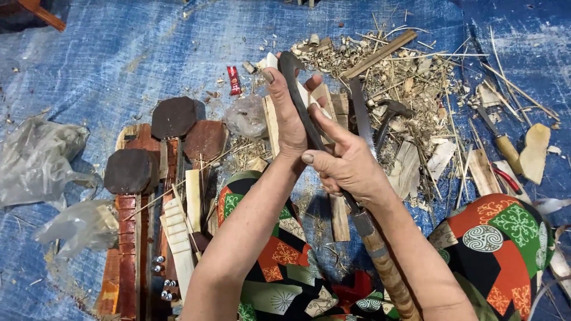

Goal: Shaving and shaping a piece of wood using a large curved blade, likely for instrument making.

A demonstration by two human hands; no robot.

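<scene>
Dark curved blade (pixel 300 101) of long knife sits between your hands, above blue tarp (pixel 119 53). Your left hand (pixel 285 113) clenched around blade's upper part with pale wood strip (pixel 272 122); right hand (pixel 348 163) fingers pinching blade lower down. Looks like carving in hand; next stroke needs steady pressure, fingers off edge. Shavings (pixel 410 83), saw (pixel 361 116) beyond.

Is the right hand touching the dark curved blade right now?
Touching. The head view shows the right hand closed around the dark curved blade near its wrapped handle, while the left hand presses against the blade higher up.

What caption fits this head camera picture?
Both hands, left hand and right hand, grip a curved dark blade above a blue tarp.
</scene>
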